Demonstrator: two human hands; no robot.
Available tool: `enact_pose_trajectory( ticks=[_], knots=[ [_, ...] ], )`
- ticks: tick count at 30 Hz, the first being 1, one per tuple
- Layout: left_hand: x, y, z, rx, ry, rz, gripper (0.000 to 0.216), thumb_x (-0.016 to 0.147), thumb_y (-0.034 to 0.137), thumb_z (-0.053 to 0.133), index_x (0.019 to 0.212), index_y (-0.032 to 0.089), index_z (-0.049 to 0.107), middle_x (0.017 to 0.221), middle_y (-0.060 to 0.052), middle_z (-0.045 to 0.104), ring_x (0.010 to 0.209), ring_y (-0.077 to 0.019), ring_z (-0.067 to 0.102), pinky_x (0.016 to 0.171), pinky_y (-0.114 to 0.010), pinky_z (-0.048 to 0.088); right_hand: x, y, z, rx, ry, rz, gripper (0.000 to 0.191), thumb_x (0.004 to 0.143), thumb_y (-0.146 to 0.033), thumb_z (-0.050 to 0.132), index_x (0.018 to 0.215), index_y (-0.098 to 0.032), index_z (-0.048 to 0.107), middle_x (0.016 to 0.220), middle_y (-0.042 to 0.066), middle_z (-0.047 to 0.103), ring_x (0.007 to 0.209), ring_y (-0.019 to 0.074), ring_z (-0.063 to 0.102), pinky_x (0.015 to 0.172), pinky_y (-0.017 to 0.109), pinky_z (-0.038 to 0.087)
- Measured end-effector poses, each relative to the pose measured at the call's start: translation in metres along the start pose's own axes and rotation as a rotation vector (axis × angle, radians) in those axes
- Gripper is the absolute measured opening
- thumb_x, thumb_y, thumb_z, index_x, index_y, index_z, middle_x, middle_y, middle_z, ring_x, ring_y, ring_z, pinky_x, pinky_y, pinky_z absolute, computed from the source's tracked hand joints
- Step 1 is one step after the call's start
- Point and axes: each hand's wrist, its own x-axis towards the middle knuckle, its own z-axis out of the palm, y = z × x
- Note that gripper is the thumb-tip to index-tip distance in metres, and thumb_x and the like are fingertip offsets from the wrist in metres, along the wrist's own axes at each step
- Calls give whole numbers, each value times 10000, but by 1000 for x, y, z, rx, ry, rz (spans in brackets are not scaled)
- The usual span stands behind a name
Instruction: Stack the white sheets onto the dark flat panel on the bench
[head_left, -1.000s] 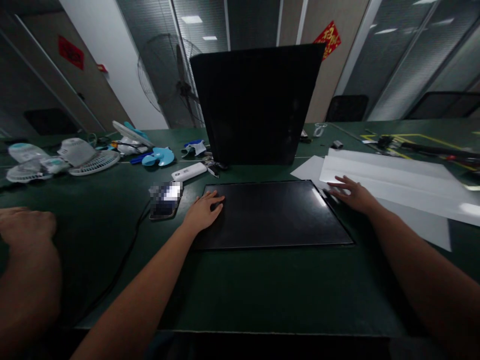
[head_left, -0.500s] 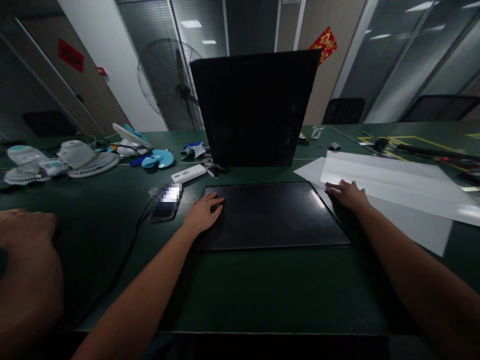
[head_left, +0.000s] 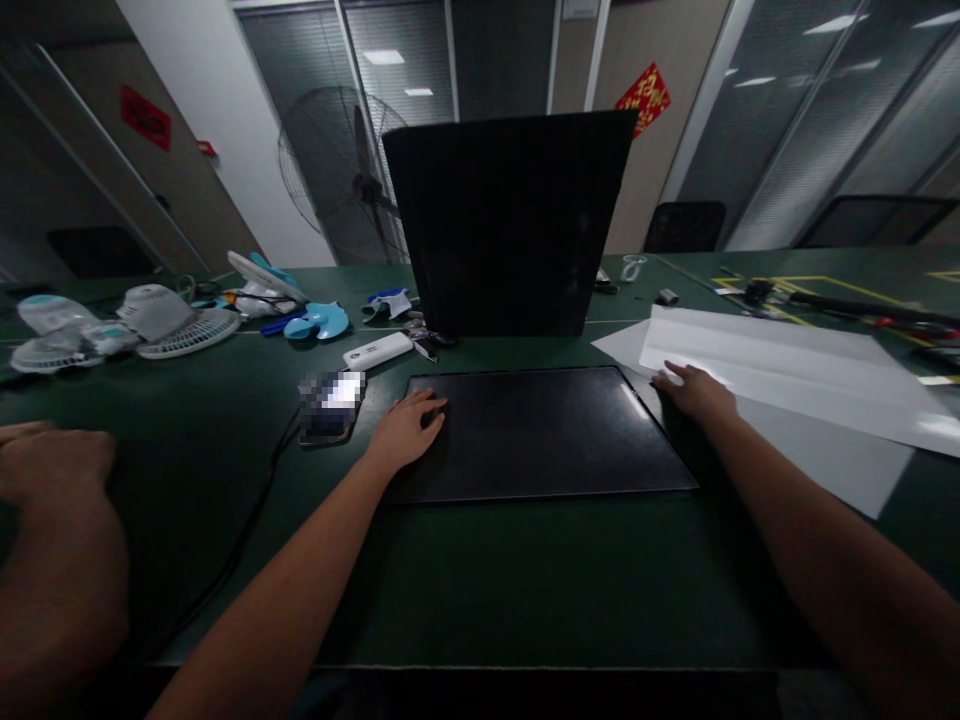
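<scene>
A thin black rectangular panel (head_left: 540, 440) with a slightly glossy surface lies flat on the green table before me. My left hand (head_left: 409, 430) rests on its left side, fingers stretched out and holding nothing. To the right of the panel, my right hand (head_left: 697, 392) touches the left part of some large white paper sheets (head_left: 757, 350). Its fingers are apart, with nothing seen gripped between them. The sheets overlap, and the upper one has crease lines.
Behind the panel stands a tall black screen-like board (head_left: 510, 225). At left are a phone (head_left: 330, 410) with a cable, a white power bank (head_left: 377, 351) and white fan parts (head_left: 187, 330). Another person's arm (head_left: 64, 540) rests at the far left. Black rods (head_left: 862, 305) lie far right.
The fingers of my right hand have shifted a little at the paper's edge. My left hand and the black panel stay in place; the view has tilted slightly.
</scene>
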Motion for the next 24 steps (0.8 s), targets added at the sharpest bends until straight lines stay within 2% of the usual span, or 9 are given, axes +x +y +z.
enact_pose_trajectory(
  ticks=[4,7,11,15,20,24],
  knots=[
    [1,-1,1,-10,7,-2,486,1029,471,453,1430,299,665,1617,-51,529,1540,-288,436,1271,-544,344,-7,-8,-4,-29,48,27,906,923,-790,413,1631,-228,474,1589,227,502,1392,509,486,1056,750,409],
    [1,-1,0,-18,7,-4,486,1025,468,459,1433,301,664,1613,-49,534,1536,-287,442,1271,-537,346,-13,-14,-6,-70,89,-25,800,958,-742,382,1566,-256,569,1554,210,549,1374,525,481,1029,779,387],
    [1,0,-1,-22,9,-2,492,1026,469,456,1429,283,669,1608,-65,539,1531,-292,448,1275,-529,342,-18,-20,-12,-124,111,-107,678,990,-672,369,1376,-256,740,1359,204,692,1257,493,564,1008,718,420],
    [0,0,0,-16,12,1,488,1023,464,459,1424,283,671,1616,-60,529,1533,-296,446,1280,-539,334,-20,-20,-21,-139,83,-142,560,1012,-549,404,1263,-232,792,1241,227,731,1188,436,609,983,606,455],
    [1,-2,1,-11,15,-5,481,1023,470,463,1415,294,678,1602,-50,547,1527,-295,455,1282,-539,334,-23,-21,-27,-82,145,-28,588,1051,-447,327,1232,-104,768,1093,305,723,1035,384,669,856,495,461],
    [2,-2,1,-11,20,-7,475,1019,474,475,1412,303,683,1596,-50,554,1521,-297,463,1275,-535,345,-27,-22,-30,19,295,98,557,1037,-443,365,1269,-107,745,1140,299,716,1058,367,655,858,459,436]
  ],
)
